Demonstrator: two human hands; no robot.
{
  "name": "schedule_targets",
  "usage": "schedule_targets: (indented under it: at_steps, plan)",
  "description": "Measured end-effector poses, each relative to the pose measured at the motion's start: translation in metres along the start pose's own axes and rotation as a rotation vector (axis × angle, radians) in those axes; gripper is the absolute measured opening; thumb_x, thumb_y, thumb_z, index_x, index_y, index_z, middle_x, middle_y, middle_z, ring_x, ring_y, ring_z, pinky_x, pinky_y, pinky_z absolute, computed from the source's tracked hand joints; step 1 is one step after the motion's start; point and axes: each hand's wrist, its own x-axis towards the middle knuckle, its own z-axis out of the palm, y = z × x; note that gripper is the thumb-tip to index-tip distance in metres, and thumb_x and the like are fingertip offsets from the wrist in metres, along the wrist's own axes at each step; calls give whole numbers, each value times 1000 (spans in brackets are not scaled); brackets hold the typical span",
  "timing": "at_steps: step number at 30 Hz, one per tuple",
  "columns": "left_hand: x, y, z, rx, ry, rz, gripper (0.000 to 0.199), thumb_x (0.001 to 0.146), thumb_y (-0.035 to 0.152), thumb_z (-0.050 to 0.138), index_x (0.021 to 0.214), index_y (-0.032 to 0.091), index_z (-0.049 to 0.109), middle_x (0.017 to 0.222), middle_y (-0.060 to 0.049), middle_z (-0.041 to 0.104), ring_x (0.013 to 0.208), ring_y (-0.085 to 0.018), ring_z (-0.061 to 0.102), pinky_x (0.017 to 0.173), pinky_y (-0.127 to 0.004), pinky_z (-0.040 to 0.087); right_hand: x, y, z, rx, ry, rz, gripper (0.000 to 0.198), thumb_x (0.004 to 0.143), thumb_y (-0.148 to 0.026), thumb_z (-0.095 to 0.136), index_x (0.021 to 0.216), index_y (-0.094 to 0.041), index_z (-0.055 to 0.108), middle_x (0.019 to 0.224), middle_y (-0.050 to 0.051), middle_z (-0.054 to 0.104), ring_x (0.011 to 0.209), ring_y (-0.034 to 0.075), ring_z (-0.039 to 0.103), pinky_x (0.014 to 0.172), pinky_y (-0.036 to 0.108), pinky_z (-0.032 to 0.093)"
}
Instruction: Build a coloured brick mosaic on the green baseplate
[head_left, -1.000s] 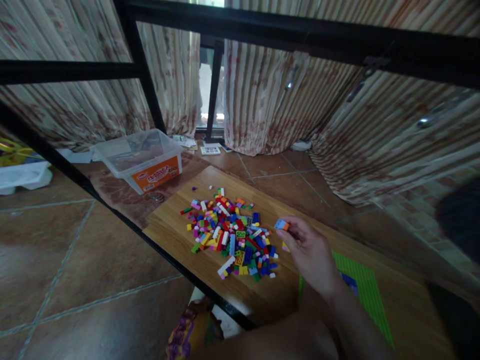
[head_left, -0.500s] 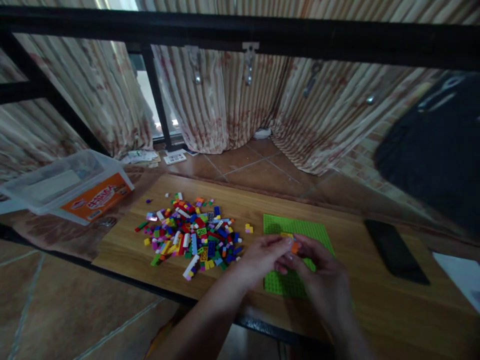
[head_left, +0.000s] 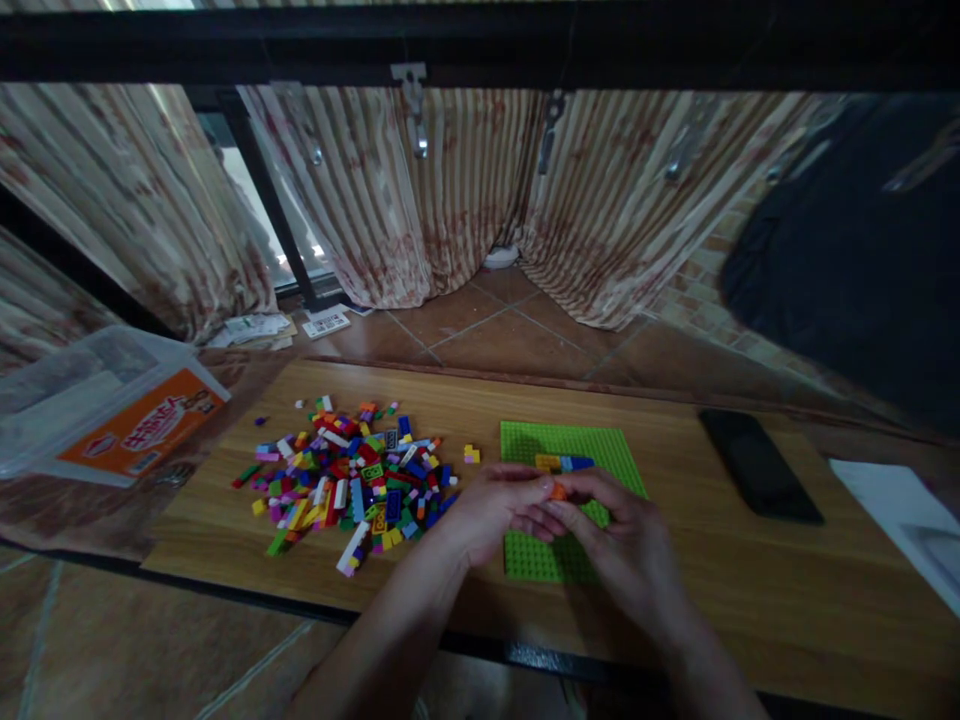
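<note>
A small orange toy brick [head_left: 558,491] is pinched between the fingertips of my two hands, above a green studded baseplate [head_left: 547,568]. My left hand [head_left: 506,510] comes in from the left, its thumb and fingers closed on the brick. From the other side my right hand [head_left: 619,520] grips it between thumb and forefinger. Just behind the fingers, yellow bricks [head_left: 549,462] and blue bricks [head_left: 579,463] sit in a row on the baseplate. My hands cover the middle and right part of the plate.
A heap of mixed loose bricks [head_left: 360,480] spreads over the wooden board [head_left: 247,540] to the left. One yellow brick [head_left: 471,454] lies between heap and plate. A clear plastic box [head_left: 142,400] stands far left. A black phone [head_left: 757,465] and white paper [head_left: 892,510] lie right.
The whole view has shifted, so the board's things appear further left. My hands still hold the orange brick, and more of the yellow and blue row now shows behind them.
</note>
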Motion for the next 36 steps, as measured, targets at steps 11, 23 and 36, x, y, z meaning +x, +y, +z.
schedule_targets:
  at_steps: [11,23,36]
  plan:
    - [0,2,2,-26,-44,-28,44,56,42,86,79,8,71,64,-7,70,55,-17,66,56,-26,50,-1,-5,-3,73,10,3,7,84,-29,67,88,-25,71,87,1,69,82,16,64,72,29,51]
    - [0,4,3,-28,-30,-11,33,68,35,75,89,11,70,80,-8,71,71,-16,66,65,-26,51,-1,0,-20,335,197,123,17,74,-35,75,89,-27,74,84,1,73,78,18,67,75,36,57]
    - [8,9,1,155,184,85,20,67,27,54,73,13,66,80,-6,68,59,-9,52,48,-18,35,-10,39,-49,-265,-53,132,17,82,-25,59,92,-24,73,90,4,72,79,19,67,74,34,52]
